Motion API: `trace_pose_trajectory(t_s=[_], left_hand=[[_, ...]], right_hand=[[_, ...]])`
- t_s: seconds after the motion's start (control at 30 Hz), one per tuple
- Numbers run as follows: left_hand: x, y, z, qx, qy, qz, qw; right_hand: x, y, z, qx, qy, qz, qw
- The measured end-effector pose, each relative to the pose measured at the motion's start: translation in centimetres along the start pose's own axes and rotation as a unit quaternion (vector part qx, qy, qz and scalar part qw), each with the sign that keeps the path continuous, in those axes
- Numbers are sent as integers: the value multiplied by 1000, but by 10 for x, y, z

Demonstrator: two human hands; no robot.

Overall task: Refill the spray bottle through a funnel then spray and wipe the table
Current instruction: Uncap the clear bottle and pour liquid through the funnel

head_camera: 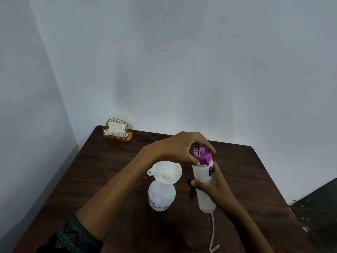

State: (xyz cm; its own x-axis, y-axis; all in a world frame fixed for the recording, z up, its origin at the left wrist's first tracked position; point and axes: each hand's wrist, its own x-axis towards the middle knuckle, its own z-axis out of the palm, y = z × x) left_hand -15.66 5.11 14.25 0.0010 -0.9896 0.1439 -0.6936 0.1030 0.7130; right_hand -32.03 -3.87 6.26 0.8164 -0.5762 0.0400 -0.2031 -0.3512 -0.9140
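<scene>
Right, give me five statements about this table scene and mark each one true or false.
1. The white funnel sits in the neck of the spray bottle. True.
2. The left hand grips the purple cap of the refill bottle. True.
3. The right hand lies flat on the table. False: it holds the refill bottle's body.
4. The napkin holder stands at the table's near right corner. False: it stands at the far left corner, by the wall.
5. Liquid is pouring into the funnel. False: the cap is on the refill bottle and nothing is pouring.
</scene>
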Motion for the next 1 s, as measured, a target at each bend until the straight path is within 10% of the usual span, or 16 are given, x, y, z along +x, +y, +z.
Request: trace_pose_trajectory(t_s=[0.7, 1.0], left_hand=[[-22, -21, 12, -242, 204, -98, 943], [-91, -72, 16, -330, 461, -153, 809]], right_hand=[[6, -3, -7, 27, 4, 6, 1000], [8, 3, -16, 21, 0, 22, 1000]])
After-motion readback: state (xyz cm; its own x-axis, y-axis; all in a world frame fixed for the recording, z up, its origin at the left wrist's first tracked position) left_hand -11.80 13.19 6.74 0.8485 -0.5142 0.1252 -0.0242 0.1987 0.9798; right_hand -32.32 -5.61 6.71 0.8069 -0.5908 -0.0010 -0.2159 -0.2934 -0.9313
